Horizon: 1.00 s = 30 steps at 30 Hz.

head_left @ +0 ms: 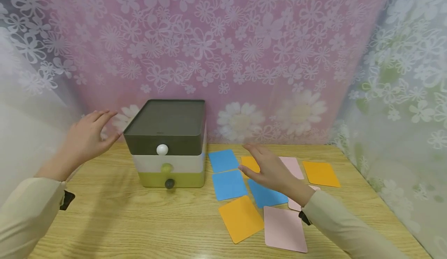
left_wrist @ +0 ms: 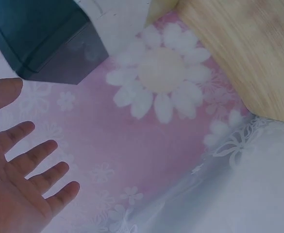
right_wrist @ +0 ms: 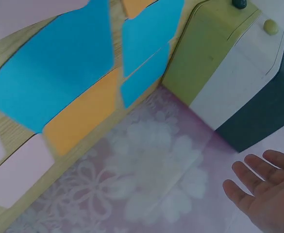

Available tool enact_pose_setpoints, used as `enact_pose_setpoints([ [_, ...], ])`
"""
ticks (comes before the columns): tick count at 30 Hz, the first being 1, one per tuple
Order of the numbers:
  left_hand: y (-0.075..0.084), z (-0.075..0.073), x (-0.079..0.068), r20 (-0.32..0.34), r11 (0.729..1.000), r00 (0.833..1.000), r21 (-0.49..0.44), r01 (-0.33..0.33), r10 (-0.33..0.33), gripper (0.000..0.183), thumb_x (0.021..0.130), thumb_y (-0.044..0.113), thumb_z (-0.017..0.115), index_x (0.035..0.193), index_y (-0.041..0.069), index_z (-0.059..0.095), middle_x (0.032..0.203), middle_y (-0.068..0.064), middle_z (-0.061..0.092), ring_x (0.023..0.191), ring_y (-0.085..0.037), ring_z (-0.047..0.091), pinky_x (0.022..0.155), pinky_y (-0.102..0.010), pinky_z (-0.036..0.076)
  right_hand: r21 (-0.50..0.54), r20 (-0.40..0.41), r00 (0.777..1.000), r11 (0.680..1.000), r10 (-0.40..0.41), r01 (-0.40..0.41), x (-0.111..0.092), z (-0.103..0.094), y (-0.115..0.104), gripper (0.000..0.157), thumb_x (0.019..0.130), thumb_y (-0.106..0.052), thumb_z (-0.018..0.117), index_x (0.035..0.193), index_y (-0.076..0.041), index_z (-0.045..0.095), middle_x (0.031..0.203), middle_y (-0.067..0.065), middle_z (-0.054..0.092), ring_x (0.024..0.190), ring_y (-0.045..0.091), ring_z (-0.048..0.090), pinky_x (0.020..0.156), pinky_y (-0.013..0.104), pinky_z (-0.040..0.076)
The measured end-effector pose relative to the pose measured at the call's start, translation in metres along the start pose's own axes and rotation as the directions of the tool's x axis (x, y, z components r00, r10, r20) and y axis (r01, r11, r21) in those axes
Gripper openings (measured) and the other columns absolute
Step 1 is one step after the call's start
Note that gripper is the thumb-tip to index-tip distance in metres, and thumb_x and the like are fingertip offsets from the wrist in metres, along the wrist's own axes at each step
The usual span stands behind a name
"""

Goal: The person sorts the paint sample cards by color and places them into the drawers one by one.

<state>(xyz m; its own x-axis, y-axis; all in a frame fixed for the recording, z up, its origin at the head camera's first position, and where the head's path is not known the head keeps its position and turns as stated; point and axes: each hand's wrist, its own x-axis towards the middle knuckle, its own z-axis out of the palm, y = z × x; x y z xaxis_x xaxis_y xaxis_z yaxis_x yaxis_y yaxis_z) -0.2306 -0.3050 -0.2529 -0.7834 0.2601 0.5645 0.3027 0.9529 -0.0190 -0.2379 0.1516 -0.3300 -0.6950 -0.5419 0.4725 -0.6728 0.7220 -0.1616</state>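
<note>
A small three-tier drawer box (head_left: 165,117) stands at the back of the table, dark grey-green on top, white in the middle, olive green below. Each drawer front carries a round knob, the top one a white knob (head_left: 162,149). My left hand (head_left: 89,137) is raised just left of the box's top tier, fingers spread and holding nothing. To the box's right, my right hand (head_left: 272,170) hovers over several square cards, empty, with its fingers extended. Among these are a blue card (head_left: 229,185), an orange card (head_left: 241,219) and a pink card (head_left: 284,230). The right hand and forearm partly hide some cards.
The wooden table (head_left: 167,224) meets a pink flowered curtain (head_left: 209,57) behind the box. Pale flowered cloth (head_left: 412,135) hangs along the right side. Another orange card (head_left: 321,173) lies toward the table's right edge.
</note>
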Motion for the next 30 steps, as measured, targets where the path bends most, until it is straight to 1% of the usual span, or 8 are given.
enact_pose_setpoints([
  [4, 0.001, -0.006, 0.010, 0.022, 0.999, 1.000, -0.026, 0.020, -0.019, 0.055, 0.084, 0.028, 0.062, 0.131, 0.007, 0.046, 0.126, -0.024, 0.050, 0.111, -0.045, 0.046, 0.083, -0.062, 0.039, 0.032, 0.013, 0.998, 0.997, -0.064, 0.064, 0.013, 0.008, -0.016, 0.060, 0.087, -0.042, 0.058, 0.135, -0.009, 0.042, 0.132, 0.008, 0.050, 0.120, 0.027, 0.050, 0.095, 0.044, 0.045],
  [6, 0.003, -0.008, 0.014, 0.046, 0.998, 0.999, -0.047, 0.029, -0.027, 0.054, 0.086, 0.032, 0.060, 0.132, 0.008, 0.046, 0.127, -0.022, 0.050, 0.113, -0.044, 0.046, 0.086, -0.061, 0.038, 0.066, 0.037, 0.996, 0.994, -0.085, 0.082, 0.019, 0.012, -0.025, 0.058, 0.088, -0.042, 0.057, 0.134, -0.010, 0.043, 0.131, 0.007, 0.051, 0.120, 0.025, 0.050, 0.095, 0.042, 0.045],
  [15, 0.010, 0.000, 0.034, 0.118, 0.992, 0.993, -0.121, 0.043, -0.029, 0.051, 0.089, 0.042, 0.055, 0.131, 0.013, 0.048, 0.133, -0.017, 0.048, 0.119, -0.042, 0.042, 0.091, -0.062, 0.035, 0.241, 0.151, 0.983, 0.969, -0.101, 0.062, 0.039, 0.034, -0.062, 0.053, 0.091, -0.041, 0.053, 0.132, -0.008, 0.046, 0.132, 0.007, 0.051, 0.120, 0.021, 0.051, 0.095, 0.037, 0.046],
  [19, 0.011, 0.006, 0.042, 0.117, 0.991, 0.993, -0.133, 0.008, 0.008, 0.050, 0.088, 0.041, 0.057, 0.127, 0.011, 0.052, 0.130, -0.016, 0.051, 0.118, -0.040, 0.044, 0.094, -0.060, 0.035, 0.354, 0.150, 0.982, 0.934, -0.118, 0.058, 0.049, 0.044, -0.074, 0.048, 0.091, -0.036, 0.054, 0.128, -0.007, 0.050, 0.128, 0.006, 0.055, 0.115, 0.020, 0.054, 0.094, 0.036, 0.046],
  [21, 0.010, 0.011, 0.045, 0.109, 0.990, 0.994, -0.141, -0.011, 0.027, 0.048, 0.088, 0.040, 0.058, 0.125, 0.010, 0.055, 0.128, -0.016, 0.053, 0.118, -0.039, 0.045, 0.095, -0.058, 0.035, 0.419, 0.158, 0.981, 0.907, -0.114, 0.038, 0.053, 0.050, -0.080, 0.045, 0.091, -0.035, 0.054, 0.126, -0.006, 0.051, 0.125, 0.006, 0.057, 0.111, 0.019, 0.057, 0.093, 0.035, 0.047],
  [24, 0.008, 0.018, 0.049, 0.105, 0.987, 0.993, -0.156, -0.034, 0.051, 0.044, 0.087, 0.037, 0.060, 0.122, 0.010, 0.058, 0.126, -0.017, 0.055, 0.118, -0.038, 0.047, 0.096, -0.056, 0.036, 0.532, 0.192, 0.977, 0.847, -0.094, -0.023, 0.059, 0.059, -0.089, 0.042, 0.092, -0.034, 0.053, 0.123, -0.007, 0.053, 0.121, 0.007, 0.059, 0.107, 0.019, 0.058, 0.092, 0.031, 0.047],
  [28, 0.006, 0.027, 0.052, 0.137, 0.981, 0.987, -0.189, -0.050, 0.077, 0.042, 0.087, 0.036, 0.061, 0.120, 0.010, 0.059, 0.128, -0.018, 0.053, 0.121, -0.037, 0.045, 0.099, -0.055, 0.035, 0.671, 0.245, 0.969, 0.729, -0.043, -0.137, 0.067, 0.068, -0.101, 0.038, 0.092, -0.033, 0.052, 0.119, -0.007, 0.057, 0.116, 0.005, 0.061, 0.102, 0.015, 0.060, 0.087, 0.024, 0.048],
  [30, 0.005, 0.029, 0.053, 0.166, 0.977, 0.983, -0.209, -0.045, 0.081, 0.042, 0.087, 0.037, 0.061, 0.120, 0.011, 0.060, 0.129, -0.017, 0.053, 0.124, -0.037, 0.043, 0.100, -0.055, 0.033, 0.730, 0.272, 0.962, 0.656, -0.017, -0.194, 0.072, 0.072, -0.107, 0.036, 0.093, -0.032, 0.052, 0.118, -0.007, 0.058, 0.114, 0.005, 0.062, 0.098, 0.013, 0.061, 0.083, 0.022, 0.049],
])
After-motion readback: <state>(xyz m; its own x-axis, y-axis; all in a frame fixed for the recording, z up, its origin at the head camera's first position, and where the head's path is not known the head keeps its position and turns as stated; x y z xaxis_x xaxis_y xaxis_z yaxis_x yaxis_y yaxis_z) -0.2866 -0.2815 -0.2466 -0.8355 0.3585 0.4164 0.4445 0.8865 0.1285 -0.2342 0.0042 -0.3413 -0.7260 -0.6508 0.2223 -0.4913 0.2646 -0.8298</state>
